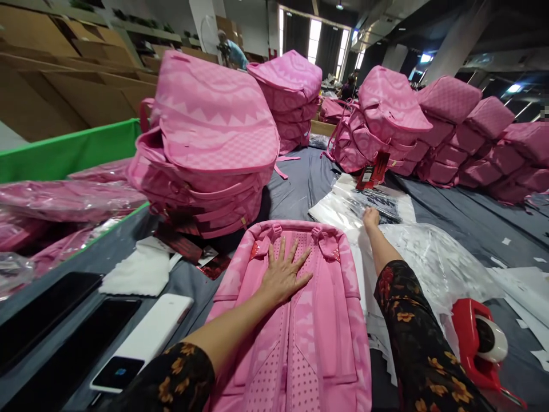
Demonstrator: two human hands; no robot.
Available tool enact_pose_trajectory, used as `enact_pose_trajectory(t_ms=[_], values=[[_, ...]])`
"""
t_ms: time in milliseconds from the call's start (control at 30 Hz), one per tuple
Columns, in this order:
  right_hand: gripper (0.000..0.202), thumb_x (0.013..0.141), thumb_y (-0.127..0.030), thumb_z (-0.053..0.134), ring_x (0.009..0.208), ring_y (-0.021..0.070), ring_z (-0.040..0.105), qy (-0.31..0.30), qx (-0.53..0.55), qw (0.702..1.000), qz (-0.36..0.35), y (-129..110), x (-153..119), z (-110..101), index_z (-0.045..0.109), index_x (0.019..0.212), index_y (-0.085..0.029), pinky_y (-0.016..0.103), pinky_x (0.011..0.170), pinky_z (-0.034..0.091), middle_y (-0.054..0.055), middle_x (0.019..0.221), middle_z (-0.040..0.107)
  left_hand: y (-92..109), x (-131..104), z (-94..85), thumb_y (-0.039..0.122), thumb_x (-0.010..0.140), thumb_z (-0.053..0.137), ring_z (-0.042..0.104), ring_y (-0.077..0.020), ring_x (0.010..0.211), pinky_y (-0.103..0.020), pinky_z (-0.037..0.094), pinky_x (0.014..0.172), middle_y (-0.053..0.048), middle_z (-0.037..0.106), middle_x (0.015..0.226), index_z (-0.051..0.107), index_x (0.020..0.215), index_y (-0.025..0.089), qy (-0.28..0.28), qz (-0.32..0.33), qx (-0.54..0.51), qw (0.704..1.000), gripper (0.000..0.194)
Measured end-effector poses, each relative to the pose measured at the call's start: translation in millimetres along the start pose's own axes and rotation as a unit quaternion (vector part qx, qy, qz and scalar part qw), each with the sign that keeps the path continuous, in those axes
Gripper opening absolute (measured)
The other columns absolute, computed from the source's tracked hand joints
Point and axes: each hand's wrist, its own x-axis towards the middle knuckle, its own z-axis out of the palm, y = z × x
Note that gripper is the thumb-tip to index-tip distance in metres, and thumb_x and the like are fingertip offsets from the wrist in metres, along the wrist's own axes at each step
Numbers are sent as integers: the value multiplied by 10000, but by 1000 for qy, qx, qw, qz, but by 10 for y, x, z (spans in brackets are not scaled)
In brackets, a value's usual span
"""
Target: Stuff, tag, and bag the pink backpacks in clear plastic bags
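A pink backpack [326,320] lies with its strap side up in front of me. My left hand [285,274] rests flat on its upper part, fingers spread. Farther right, my right hand [371,217] is closed at the edge of some plastic bags [343,200] with black print; what its fingers pinch is too small to make out. A crumpled clear plastic sheet [433,263] lies just right of that hand. Red tags [373,171] hang over the printed bags.
Stacked pink backpacks [214,126] stand behind on the grey cloth [295,189], with more at right. A red tape dispenser [472,337] sits at right. Phones [77,355], a white power bank [146,337] and a green-edged bin [72,151] are at left. A person [234,52] is far back.
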Motion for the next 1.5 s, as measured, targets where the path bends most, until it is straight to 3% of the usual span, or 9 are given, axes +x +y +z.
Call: enact_pose_trajectory(t_ms=[200,367,600,800,900,1033,1167,1300,1500], values=[[290,1014,-340,429,806,190,597,73,77,987,-123,-578,-32,-607,633,874,-188,266,762,423,72,857,689,-23,15,29,645,939,539,94,-493,1566,-783,26,1174,-98,293,1689,408,1571,388,36,10,-36,999,695],[366,968,-459,522,640,159,558,-18,183,926,-328,-966,-830,-718,594,714,-206,260,672,423,14,662,625,-59,18,-57,484,944,599,396,-388,1475,-655,163,1231,-141,606,1460,660,1370,244,127,29,-199,971,493],[336,1000,-468,509,688,166,569,-49,166,897,-406,-919,-2357,-380,599,792,-220,256,624,369,26,763,640,164,-125,-310,644,856,585,705,-225,905,-344,531,827,-98,758,932,716,896,170,203,-143,-645,723,493],[386,1053,-462,353,578,169,536,-17,235,944,-233,-1024,-2324,-256,489,767,-242,274,585,373,4,652,594,-68,-470,-309,430,762,669,624,-186,666,-328,517,735,-14,611,600,558,593,197,195,-191,-552,788,309],[369,1060,-420,308,597,186,526,34,256,953,-155,-1139,-2068,-316,441,756,-258,290,612,382,-4,617,552,-200,-654,-426,275,713,702,664,-240,848,-404,521,885,-54,685,800,641,734,192,227,-194,-481,824,105],[354,1067,-426,295,633,192,537,39,191,947,-256,-1304,-2158,-372,489,829,-248,286,627,352,3,684,569,-144,-697,-737,184,777,698,424,-335,1437,-513,322,1180,-180,516,1490,586,1344,200,378,-52,-203,902,578],[307,1040,-482,433,635,179,571,4,78,913,-401,-1332,-2504,-460,573,1019,-209,265,599,310,3,730,617,-259,-459,-980,187,836,663,400,-364,1429,-586,206,1210,-168,581,1402,543,1413,220,384,-26,-48,922,590],[157,968,-291,573,788,194,614,32,-78,898,-432,-1024,-2593,-611,629,1083,-200,271,581,281,75,944,703,-681,-335,-1008,178,873,588,586,-308,1033,-554,315,1111,-90,660,909,688,973,224,333,-65,-50,939,148],[120,923,-188,566,859,211,592,91,-81,961,-247,-271,-2300,-692,682,937,-217,282,651,343,93,987,688,-758,-496,-816,92,824,518,594,-248,846,-440,413,935,-55,640,837,657,931,211,360,-56,-85,927,212]])
